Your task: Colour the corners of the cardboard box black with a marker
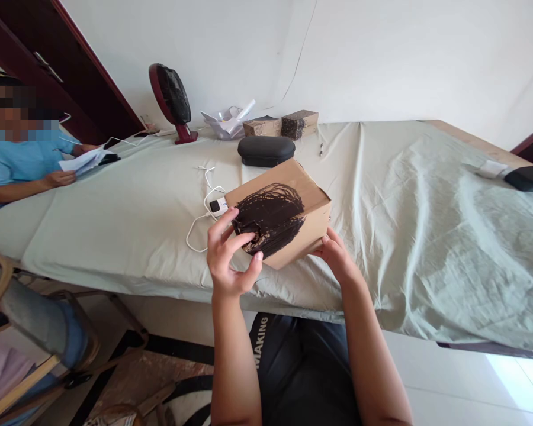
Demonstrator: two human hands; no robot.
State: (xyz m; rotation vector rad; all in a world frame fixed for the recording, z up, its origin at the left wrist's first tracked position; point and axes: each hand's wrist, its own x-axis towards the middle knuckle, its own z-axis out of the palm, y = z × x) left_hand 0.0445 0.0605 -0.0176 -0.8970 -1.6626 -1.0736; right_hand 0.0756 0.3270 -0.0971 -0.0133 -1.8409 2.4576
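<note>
A brown cardboard box (288, 236) is held tilted over the front part of the table. Black scribble covers much of the face turned to me, and its left corner looks crumpled or torn. My left hand (231, 257) grips that corner, with the thumb on the lower edge and a finger against the damaged spot. From below, my right hand (336, 255) supports the right end of the box, its fingertips partly hidden. Just left of the box, a small white device (218, 206) lies near a white cable (197, 229).
Behind the box sit a black zip case (266, 151), two patterned boxes (308, 121), a clear plastic bin (227, 125) and a dark red fan (171, 97). Another person (20, 163) at the left holds papers (86, 158). A wrinkled pale cloth (128, 213) covers the table.
</note>
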